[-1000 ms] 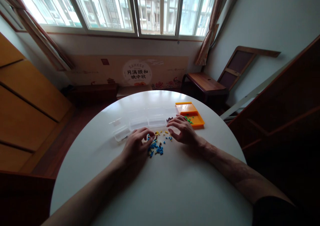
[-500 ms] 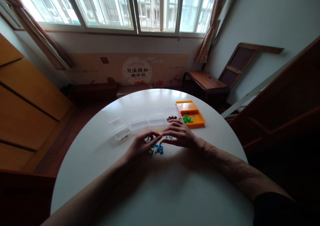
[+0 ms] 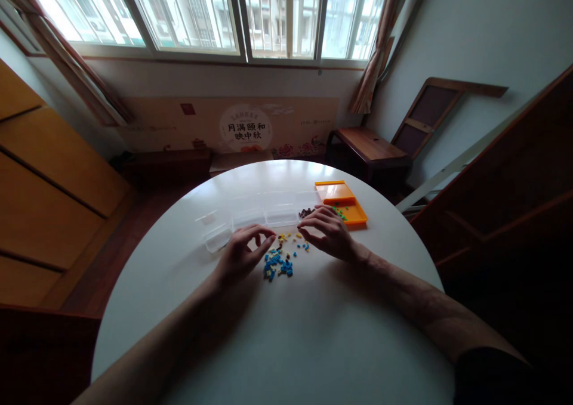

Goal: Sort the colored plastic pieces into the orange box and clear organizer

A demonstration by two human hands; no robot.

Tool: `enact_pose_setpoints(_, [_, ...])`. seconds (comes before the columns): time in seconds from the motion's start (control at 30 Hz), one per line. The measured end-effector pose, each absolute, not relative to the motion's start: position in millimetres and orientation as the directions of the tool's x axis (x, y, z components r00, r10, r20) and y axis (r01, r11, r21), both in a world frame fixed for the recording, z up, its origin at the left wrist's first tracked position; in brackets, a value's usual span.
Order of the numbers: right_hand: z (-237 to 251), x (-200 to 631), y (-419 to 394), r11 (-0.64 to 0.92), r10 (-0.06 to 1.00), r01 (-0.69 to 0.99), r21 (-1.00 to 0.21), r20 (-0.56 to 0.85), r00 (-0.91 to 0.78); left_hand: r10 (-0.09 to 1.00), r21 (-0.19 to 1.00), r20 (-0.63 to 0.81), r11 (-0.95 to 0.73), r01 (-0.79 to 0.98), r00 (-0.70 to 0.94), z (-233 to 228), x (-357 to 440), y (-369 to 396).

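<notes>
**Two hands flank a scatter of small coloured pieces**

A round white counter (image 3: 277,333) fills the near half of the view. At its far side stands a row of clear plastic boxes (image 3: 264,214), open and side by side, with an orange plastic tray (image 3: 353,215) at the right end of the row; a few green bits lie in the tray, partly hidden behind the right hand.

The left hand (image 3: 242,253) rests palm down just left of the little heap of blue and yellow plastic pieces (image 3: 278,263), its fingers curled and its grip loosely parted, clamped on nothing that can be seen. The right hand (image 3: 329,232) lies palm down to the right and slightly farther off, fingers spread and bent toward the pile, its grip likewise apart and empty as far as the view shows. The pieces sit between the two hands, nearer the left fingertips, with a few yellow and blue strays trailing toward the right hand.
</notes>
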State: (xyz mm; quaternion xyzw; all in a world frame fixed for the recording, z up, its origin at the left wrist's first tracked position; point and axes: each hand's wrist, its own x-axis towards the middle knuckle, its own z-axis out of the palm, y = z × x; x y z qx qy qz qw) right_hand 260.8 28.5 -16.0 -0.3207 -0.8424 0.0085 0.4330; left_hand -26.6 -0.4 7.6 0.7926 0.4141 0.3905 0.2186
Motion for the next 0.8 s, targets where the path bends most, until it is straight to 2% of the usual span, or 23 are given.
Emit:
enact_pose_setpoints(0.13, [-22.9, 270.1, 39.1, 0.627, 0.648, 0.693, -0.356, 0.732, -0.210, 0.835, 0.546, 0.412, -0.546, 0.635, 0.364, -0.3, -43.7, 8.7])
enact_pose_setpoints(0.23, [-25.8, 274.4, 43.4, 0.552, 0.686, 0.742, -0.381, 0.714, -0.144, 0.837, 0.486, 0.389, -0.542, 0.686, 0.385, -1.2, -48.9, 9.5])
enact_pose_setpoints(0.4, [-24.4, 271.9, 41.0, 0.555, 0.711, 0.728, -0.402, 0.684, -0.164, 0.831, 0.417, 0.379, -0.547, 0.726, 0.408, 2.9, -49.8, 8.3])
enact_pose_setpoints(0.8, [-19.8, 268.4, 36.8, 0.591, 0.705, 0.702, -0.397, 0.676, -0.212, 0.832, 0.440, 0.314, -0.554, 0.707, 0.456, 3.8, -49.4, 8.5])
